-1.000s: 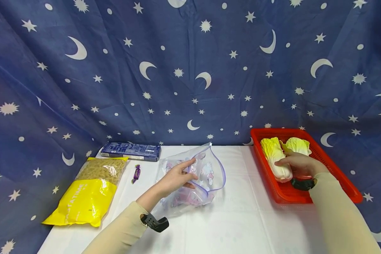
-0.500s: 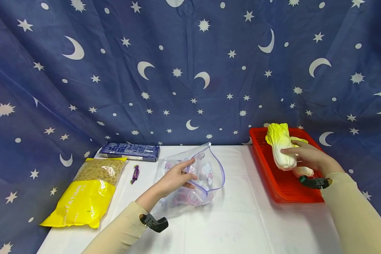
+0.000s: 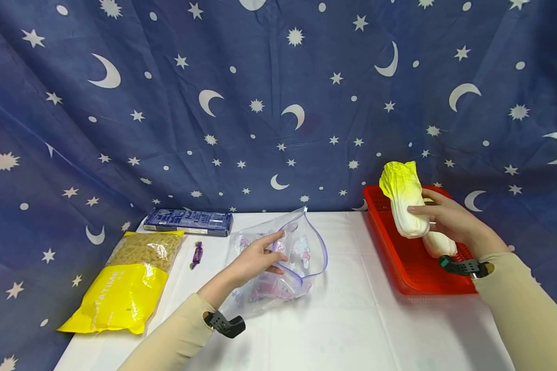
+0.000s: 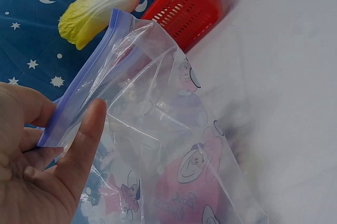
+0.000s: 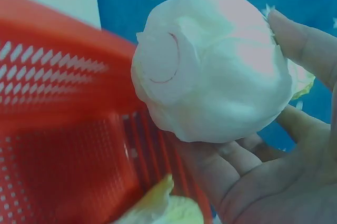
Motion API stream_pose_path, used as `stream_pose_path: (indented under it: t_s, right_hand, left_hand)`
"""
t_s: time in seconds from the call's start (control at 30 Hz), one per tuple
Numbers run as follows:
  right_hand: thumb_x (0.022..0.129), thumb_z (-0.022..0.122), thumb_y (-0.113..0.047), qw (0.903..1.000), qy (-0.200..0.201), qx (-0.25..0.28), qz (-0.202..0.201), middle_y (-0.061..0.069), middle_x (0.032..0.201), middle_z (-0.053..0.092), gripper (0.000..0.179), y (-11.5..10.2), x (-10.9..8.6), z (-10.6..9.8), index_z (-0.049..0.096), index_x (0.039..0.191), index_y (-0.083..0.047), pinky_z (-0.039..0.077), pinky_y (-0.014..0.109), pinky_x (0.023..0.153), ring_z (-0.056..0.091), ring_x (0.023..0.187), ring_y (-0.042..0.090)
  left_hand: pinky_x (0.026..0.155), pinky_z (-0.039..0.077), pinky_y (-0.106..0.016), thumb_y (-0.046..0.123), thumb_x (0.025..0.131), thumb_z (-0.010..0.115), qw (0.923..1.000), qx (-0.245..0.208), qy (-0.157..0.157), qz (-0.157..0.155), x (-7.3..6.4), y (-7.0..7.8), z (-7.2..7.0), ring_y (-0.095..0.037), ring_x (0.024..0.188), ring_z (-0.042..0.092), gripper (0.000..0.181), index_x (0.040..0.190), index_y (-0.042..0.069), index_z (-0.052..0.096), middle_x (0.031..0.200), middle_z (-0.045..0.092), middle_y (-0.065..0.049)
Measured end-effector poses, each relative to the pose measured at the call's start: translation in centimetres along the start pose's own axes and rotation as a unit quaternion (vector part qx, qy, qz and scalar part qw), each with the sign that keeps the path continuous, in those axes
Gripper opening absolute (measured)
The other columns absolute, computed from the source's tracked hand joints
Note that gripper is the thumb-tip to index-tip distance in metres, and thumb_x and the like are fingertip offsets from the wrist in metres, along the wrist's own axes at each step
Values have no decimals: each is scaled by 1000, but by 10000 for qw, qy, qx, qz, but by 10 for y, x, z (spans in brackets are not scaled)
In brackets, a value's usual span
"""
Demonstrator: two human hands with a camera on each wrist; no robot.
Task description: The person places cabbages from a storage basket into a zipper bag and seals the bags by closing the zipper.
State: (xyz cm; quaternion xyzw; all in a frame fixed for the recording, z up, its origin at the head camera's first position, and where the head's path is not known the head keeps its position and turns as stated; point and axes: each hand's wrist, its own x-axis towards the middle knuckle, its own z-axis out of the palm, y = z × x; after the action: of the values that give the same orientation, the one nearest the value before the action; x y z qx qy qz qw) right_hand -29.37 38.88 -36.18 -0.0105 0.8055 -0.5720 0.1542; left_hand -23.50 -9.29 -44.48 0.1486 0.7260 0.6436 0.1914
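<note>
My right hand [image 3: 452, 219] grips a napa cabbage [image 3: 403, 203], pale white at the base with yellow-green leaves pointing up, raised over the red basket [image 3: 410, 278]. In the right wrist view its round white base [image 5: 210, 71] faces the camera, thumb on one side and fingers beneath. A second cabbage [image 3: 440, 245] lies in the basket, partly behind the right hand. My left hand [image 3: 257, 260] holds a clear zip bag [image 3: 271, 293] by its purple-edged mouth. Up close, the left fingers [image 4: 87, 140] straddle the purple zip strip [image 4: 79, 87], and the mouth gapes toward the right.
A yellow pasta bag [image 3: 125, 286] lies at the left of the white table [image 3: 334, 330]. Behind it is a flat blue box [image 3: 190, 221], with a small purple-wrapped candy [image 3: 196, 255] nearby. A blue star-patterned curtain [image 3: 241, 103] hangs close behind the table.
My right hand has lifted the cabbage up out of the basket, its leafy end now higher against the curtain. The left hand and the zip bag have stayed in place.
</note>
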Motion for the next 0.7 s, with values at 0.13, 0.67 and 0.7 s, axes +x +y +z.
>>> stream_pose_path:
  t_s: [0.13,0.67,0.7]
  right_hand:
    - [102,63,-25,9995,-69,-13,-296,11,135,41,79,-9,-1,13,14,162,-9,60,37,87,61,104,19]
    - [90,78,-31,9951,-593,-671,-423,16,155,33,91,-34,-5,71,25,163,-20,55,41,95,43,130,37]
    - [88,79,-34,9943,-596,-788,-409,15,155,33,92,-34,-5,74,27,163,-22,55,41,96,42,131,37]
  left_hand:
    - [80,62,-36,4,98,62,10000,-39,-9,12,0,2,1,-25,78,72,71,161,7,30,145,52,-24]
    - [78,63,-38,7,98,65,9999,-12,-26,158,2,1,2,-22,79,67,71,161,5,31,164,31,-14]
    - [78,63,-38,7,98,65,9999,-26,-29,164,2,1,2,-22,79,67,71,161,5,31,164,30,-15]
